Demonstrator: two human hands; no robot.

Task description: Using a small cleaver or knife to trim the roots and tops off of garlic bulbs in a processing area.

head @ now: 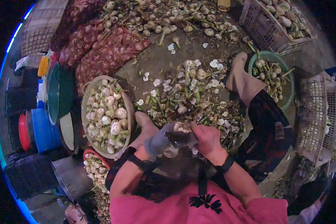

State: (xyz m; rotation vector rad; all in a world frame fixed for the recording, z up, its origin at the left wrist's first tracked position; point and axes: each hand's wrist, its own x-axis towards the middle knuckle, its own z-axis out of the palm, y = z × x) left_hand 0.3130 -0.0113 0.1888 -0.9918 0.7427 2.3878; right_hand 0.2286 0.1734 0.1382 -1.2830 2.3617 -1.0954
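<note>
My left hand, in a grey glove, holds a garlic bulb with its root side facing up. My bare right hand grips a broad dark knife blade, which lies across the near side of the bulb; its handle is hidden in my fist. Another pale bulb shows just below the blade, partly covered. Beyond my hands, trimmed green stems, white skins and a few whole bulbs are heaped on the floor between my feet.
At left stand a wide basin of garlic, a red basin, a metal pot and a blue tub. Red mesh sacks lie behind. At right are a green basin and plastic crates. Loose garlic covers the far floor.
</note>
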